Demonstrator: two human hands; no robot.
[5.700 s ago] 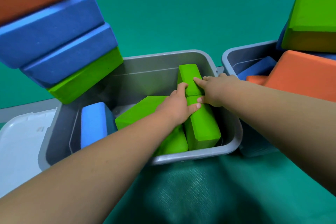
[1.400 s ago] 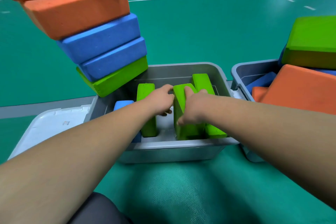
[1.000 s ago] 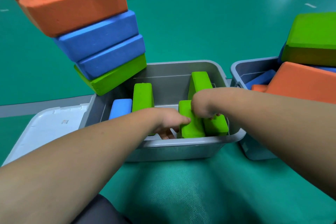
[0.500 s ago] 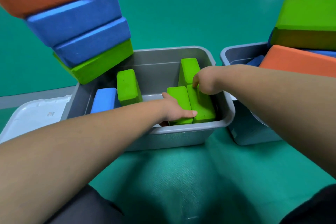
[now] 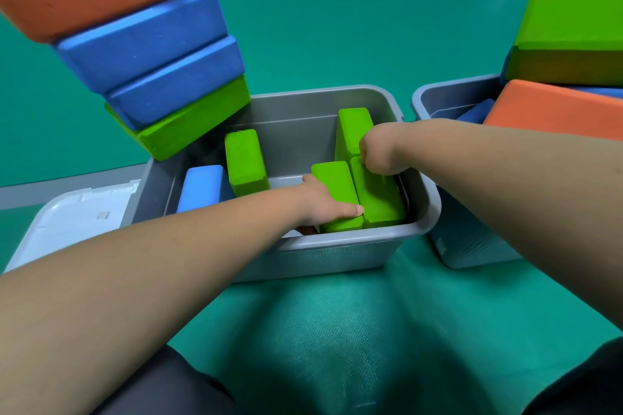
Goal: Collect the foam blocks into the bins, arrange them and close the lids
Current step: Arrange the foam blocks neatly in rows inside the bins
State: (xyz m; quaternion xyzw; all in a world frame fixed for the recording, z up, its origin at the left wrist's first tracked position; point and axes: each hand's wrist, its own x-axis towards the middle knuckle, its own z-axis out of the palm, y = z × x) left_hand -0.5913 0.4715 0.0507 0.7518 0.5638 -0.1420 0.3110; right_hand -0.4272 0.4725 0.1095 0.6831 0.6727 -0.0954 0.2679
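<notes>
A grey bin (image 5: 340, 248) stands on the green floor in front of me. Inside, two green foam blocks lie side by side at the right: the left one (image 5: 333, 185) and the right one (image 5: 377, 199). My left hand (image 5: 323, 204) grips the left green block, thumb on top and fingers down its side. My right hand (image 5: 379, 153) has curled fingers pressing on the far end of the right block. A third green block (image 5: 352, 131) stands behind them. Another green block (image 5: 244, 162) and a light blue block (image 5: 202, 187) stand at the bin's left.
A tilted stack of orange, blue and green blocks (image 5: 145, 44) leans over the bin's back left corner. A white lid (image 5: 74, 219) lies on the floor to the left. A second grey bin (image 5: 468, 239) at the right is piled with orange (image 5: 553, 108), blue and green (image 5: 573, 30) blocks.
Over the last seconds both hands stood the loose green blocks on edge and pushed two of them together against the bin's right wall. In the last half second the hands barely moved.
</notes>
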